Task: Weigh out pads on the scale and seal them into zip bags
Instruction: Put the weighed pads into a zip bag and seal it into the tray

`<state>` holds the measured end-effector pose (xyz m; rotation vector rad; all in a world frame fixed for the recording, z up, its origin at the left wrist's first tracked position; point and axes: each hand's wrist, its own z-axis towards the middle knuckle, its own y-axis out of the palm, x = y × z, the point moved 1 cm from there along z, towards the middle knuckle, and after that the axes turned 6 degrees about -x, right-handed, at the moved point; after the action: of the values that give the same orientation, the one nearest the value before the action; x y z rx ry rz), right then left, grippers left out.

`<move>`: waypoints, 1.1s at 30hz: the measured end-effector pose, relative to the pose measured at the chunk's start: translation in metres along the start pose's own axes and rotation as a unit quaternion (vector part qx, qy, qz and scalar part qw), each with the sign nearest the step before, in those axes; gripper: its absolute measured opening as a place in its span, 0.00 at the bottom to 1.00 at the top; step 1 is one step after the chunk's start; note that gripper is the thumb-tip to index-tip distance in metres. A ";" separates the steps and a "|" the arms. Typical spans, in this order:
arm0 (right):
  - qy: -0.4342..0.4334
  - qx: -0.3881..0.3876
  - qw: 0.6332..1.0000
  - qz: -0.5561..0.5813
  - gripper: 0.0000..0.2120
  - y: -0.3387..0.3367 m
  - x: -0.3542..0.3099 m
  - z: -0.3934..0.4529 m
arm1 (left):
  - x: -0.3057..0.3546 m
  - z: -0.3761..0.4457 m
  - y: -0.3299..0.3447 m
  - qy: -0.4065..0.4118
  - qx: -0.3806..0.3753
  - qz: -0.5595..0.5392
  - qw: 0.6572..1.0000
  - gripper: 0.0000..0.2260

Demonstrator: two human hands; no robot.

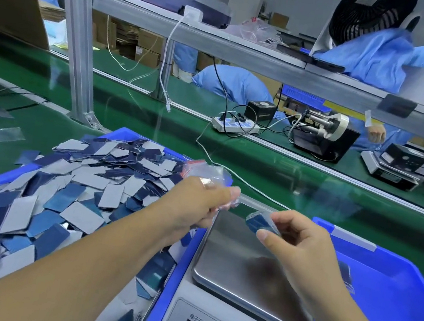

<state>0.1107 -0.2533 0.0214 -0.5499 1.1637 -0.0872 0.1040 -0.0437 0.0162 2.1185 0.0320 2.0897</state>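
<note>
The left hand [200, 202] pinches a clear zip bag [209, 176] with a red strip at its top, held up just past the far left corner of the scale [252, 270]. The right hand [300, 245] pinches a small stack of blue pads [257, 223] between thumb and fingers, up over the shiny scale plate and near the bag but not touching it. A big heap of blue and grey pads fills the blue bin [126, 134] on the left, a second blue bin [391, 297] sits on the right, and the scale screen shows green digits.
</note>
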 end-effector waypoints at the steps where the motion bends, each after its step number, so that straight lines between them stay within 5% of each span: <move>1: -0.001 -0.011 0.999 -0.053 0.13 0.002 0.000 -0.001 | 0.000 0.001 -0.002 0.001 0.025 -0.010 1.000 0.18; 8: 0.000 -0.121 0.969 -0.216 0.11 0.008 -0.002 -0.004 | -0.002 0.001 -0.001 -0.017 -0.020 -0.072 0.997 0.02; 17: -0.023 -0.135 0.950 -0.279 0.08 0.008 0.004 -0.002 | -0.001 0.000 0.000 -0.014 -0.026 0.004 1.000 0.17; 22: -0.022 -0.097 0.975 -0.199 0.10 0.008 0.003 -0.003 | -0.005 0.004 -0.002 -0.030 0.018 -0.040 0.999 0.18; 29: -0.015 -0.037 0.998 -0.057 0.10 0.006 -0.002 -0.005 | -0.008 0.004 0.000 -0.008 -0.030 -0.036 0.999 0.05; 33: -0.013 -0.035 0.999 -0.029 0.09 0.006 -0.003 -0.005 | -0.008 0.004 0.001 -0.018 0.008 -0.002 1.000 0.17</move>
<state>0.1041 -0.2492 0.0201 -0.6446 1.1289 -0.0888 0.1075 -0.0465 0.0087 2.1615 0.0493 2.0554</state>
